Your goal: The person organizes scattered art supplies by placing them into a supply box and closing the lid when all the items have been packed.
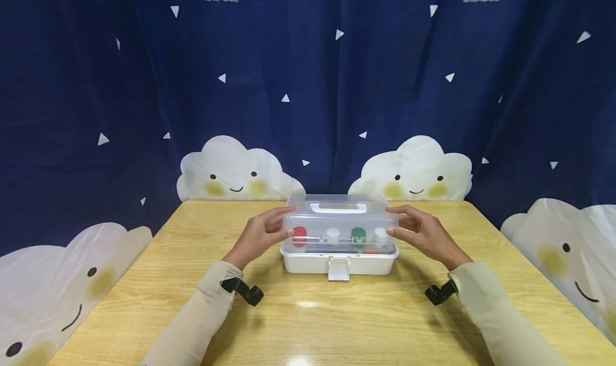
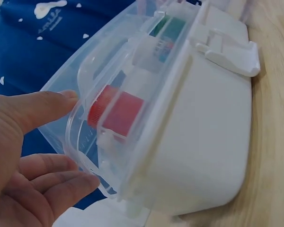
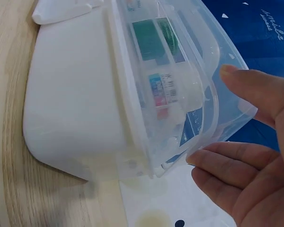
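A white storage box (image 1: 308,264) with a clear lid (image 1: 315,221) stands on the table. My left hand (image 1: 257,236) holds the lid's left end, thumb toward the front and fingers at the end wall. At the opposite end, my right hand (image 1: 425,233) holds the lid in a mirrored way. The front latch (image 1: 339,269) hangs unfastened. Through the clear plastic show a red-capped bottle (image 2: 114,109), a green-capped bottle (image 3: 154,39) and white-capped bottles, one with a printed label (image 3: 163,92). A white carry handle (image 1: 338,208) lies on top.
The wooden table (image 1: 308,323) extends in front and to both sides. Behind it hangs a dark blue curtain (image 1: 260,50) with white triangles and smiling clouds. Each wrist wears a small black camera mount, one under the left sleeve cuff (image 1: 221,275).
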A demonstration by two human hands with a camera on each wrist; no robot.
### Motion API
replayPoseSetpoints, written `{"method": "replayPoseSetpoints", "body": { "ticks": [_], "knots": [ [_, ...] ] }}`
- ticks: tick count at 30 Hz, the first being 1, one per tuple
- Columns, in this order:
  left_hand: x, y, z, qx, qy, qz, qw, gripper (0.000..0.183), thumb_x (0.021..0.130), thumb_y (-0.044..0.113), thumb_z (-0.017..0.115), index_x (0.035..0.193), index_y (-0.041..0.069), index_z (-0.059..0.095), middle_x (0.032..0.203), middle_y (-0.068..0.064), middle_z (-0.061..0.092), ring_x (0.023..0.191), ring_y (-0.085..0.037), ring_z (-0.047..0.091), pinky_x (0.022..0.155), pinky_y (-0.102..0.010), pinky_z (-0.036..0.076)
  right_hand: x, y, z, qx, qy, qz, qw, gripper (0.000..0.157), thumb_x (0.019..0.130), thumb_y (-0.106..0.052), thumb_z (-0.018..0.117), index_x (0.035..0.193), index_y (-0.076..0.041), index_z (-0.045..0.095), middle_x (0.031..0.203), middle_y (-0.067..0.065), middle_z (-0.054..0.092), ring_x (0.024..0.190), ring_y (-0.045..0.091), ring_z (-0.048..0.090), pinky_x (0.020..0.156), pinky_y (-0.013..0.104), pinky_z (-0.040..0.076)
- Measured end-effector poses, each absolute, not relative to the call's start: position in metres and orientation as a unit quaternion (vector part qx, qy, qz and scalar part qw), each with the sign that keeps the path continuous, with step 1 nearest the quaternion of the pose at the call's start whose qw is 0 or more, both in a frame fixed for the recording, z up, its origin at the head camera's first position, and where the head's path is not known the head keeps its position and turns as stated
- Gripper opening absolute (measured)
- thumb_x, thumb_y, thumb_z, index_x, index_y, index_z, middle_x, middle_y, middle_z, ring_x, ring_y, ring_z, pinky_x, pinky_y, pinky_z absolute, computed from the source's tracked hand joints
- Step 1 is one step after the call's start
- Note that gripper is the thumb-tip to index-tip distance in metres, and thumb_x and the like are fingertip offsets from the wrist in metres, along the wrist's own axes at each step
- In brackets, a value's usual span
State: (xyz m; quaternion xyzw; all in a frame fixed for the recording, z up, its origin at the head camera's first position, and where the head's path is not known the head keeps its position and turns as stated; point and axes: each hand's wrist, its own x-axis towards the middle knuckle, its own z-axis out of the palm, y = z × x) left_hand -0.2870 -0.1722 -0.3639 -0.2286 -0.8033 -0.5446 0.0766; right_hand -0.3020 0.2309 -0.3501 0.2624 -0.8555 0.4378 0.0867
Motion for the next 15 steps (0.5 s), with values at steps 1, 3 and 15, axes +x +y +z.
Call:
{"method": "replayPoseSetpoints", "body": {
  "ticks": [1,3,15],
  "knots": [
    [-0.2874,-0.1725,-0.365,-0.229,-0.803,-0.544,0.078,0.052,0.084,0.015,0.073,0.133,0.023,0.057,0.131,-0.015,0.058,0.114,-0.025,0.06,0.089,-0.034,0.049,-0.3024,0.2307,-0.3508,0.263,-0.855,0.438,0.086,0.05,0.085,-0.032,0.072,0.131,-0.02,0.057,0.12,0.01,0.066,0.108,0.026,0.064,0.08,0.03,0.053],
    [-0.2879,-0.1731,-0.3665,-0.231,-0.803,-0.543,0.083,0.051,0.084,0.014,0.073,0.132,0.024,0.058,0.131,-0.015,0.059,0.114,-0.024,0.061,0.089,-0.034,0.049,-0.3033,0.2303,-0.3518,0.259,-0.855,0.44,0.088,0.049,0.084,-0.034,0.072,0.129,-0.022,0.058,0.124,0.009,0.064,0.11,0.025,0.063,0.082,0.034,0.053],
    [-0.2912,-0.1747,-0.3741,-0.236,-0.813,-0.525,0.092,0.05,0.084,0.014,0.073,0.131,0.027,0.059,0.137,-0.016,0.053,0.12,-0.029,0.055,0.093,-0.041,0.047,-0.3062,0.2305,-0.3582,0.261,-0.858,0.434,0.089,0.049,0.082,-0.034,0.074,0.127,-0.021,0.06,0.134,0.009,0.057,0.116,0.025,0.06,0.086,0.044,0.051]
  ]
}}
